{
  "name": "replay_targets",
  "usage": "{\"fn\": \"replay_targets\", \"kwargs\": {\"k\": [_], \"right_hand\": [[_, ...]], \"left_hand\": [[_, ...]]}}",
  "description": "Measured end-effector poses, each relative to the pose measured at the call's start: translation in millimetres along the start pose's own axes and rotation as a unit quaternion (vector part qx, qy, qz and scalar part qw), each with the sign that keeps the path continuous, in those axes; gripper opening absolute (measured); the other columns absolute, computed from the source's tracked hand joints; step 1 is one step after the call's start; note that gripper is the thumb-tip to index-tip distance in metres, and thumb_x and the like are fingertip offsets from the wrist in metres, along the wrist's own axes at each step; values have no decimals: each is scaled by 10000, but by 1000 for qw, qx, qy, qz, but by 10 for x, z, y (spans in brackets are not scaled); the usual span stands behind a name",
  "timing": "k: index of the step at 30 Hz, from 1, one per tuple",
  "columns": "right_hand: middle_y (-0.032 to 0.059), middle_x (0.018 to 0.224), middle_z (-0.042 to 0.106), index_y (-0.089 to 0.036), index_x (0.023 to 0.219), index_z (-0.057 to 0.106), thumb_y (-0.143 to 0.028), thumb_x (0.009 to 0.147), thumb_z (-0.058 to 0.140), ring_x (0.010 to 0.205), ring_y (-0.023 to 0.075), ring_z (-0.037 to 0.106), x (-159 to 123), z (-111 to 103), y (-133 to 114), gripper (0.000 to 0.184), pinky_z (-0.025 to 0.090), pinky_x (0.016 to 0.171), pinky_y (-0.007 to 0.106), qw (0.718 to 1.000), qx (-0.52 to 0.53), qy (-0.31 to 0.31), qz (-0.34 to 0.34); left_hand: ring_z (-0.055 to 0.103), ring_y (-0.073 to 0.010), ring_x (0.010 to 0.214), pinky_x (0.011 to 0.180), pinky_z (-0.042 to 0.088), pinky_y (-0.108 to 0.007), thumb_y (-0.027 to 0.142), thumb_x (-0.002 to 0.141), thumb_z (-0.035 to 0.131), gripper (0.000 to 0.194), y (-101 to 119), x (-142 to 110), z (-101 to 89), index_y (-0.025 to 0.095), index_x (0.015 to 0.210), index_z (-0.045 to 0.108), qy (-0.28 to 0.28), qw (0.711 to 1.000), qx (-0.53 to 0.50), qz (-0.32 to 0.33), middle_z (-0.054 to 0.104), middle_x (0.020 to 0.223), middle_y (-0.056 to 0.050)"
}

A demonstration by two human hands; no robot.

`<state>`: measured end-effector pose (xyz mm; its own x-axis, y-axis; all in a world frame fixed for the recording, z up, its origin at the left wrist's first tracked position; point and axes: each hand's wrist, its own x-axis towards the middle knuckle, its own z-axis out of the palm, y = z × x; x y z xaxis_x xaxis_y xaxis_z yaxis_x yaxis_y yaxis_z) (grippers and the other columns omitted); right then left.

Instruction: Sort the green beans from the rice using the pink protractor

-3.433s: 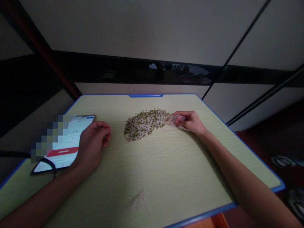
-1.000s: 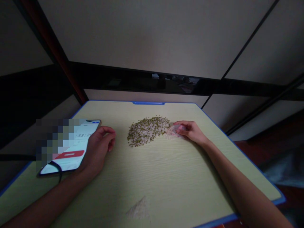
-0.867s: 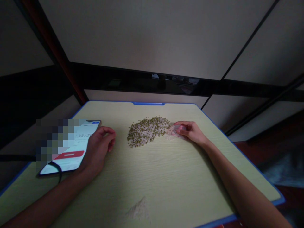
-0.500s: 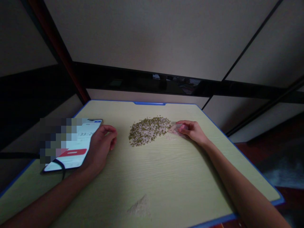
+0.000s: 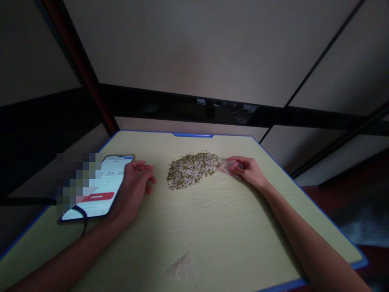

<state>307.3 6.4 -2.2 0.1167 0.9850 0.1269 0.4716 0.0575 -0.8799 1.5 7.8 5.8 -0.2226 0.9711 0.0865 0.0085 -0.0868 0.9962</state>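
A pile of small green beans mixed with pale grains [image 5: 193,170] lies spread on the table. At its right edge, my right hand [image 5: 249,172] pinches a small clear plastic bag [image 5: 226,166] between thumb and fingers; part of the bag is hidden by the hand. My left hand [image 5: 135,184] hovers or rests between the phone [image 5: 106,186] and the pile, loosely curled, fingers apart, with nothing in it. Toward the near edge lies a second thin, clear plastic piece [image 5: 181,268], perhaps another bag.
The pale wood-grain table [image 5: 225,227] has a blue rim. The lit phone shows a running timer, and a black cable [image 5: 85,221] hangs over its lower end. Cabinet panels [image 5: 194,48] stand right behind the table.
My left fingers have spread a little and shifted slightly toward the pile. My right hand keeps its hold on the bag at about the same place. The whole view has moved slightly.
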Motion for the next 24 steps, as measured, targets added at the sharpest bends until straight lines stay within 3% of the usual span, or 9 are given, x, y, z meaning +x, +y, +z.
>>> {"fn": "replay_targets", "kwargs": {"k": [11, 24], "right_hand": [[-6, 581, 557, -109, 917, 657, -321, 613, 641, 501, 107, 466, -10, 22, 11, 371, 373, 463, 229, 1000, 0, -1, -22], [-5, 560, 542, -112, 926, 632, -325, 601, 639, 486, 125, 518, 54, 36, 87, 388, 429, 478, 252, 999, 17, 25, -11]], "left_hand": [[482, -71, 506, 371, 341, -187, 207, 619, 558, 278, -49, 15, -3, 226, 876, 454, -18, 999, 47, -5, 537, 857, 40], [469, -65, 494, 381, 337, -192, 186, 619, 539, 240, -54, 8, -23, 226, 847, 473, -23, 998, 65, -7, 542, 842, 46]]}}
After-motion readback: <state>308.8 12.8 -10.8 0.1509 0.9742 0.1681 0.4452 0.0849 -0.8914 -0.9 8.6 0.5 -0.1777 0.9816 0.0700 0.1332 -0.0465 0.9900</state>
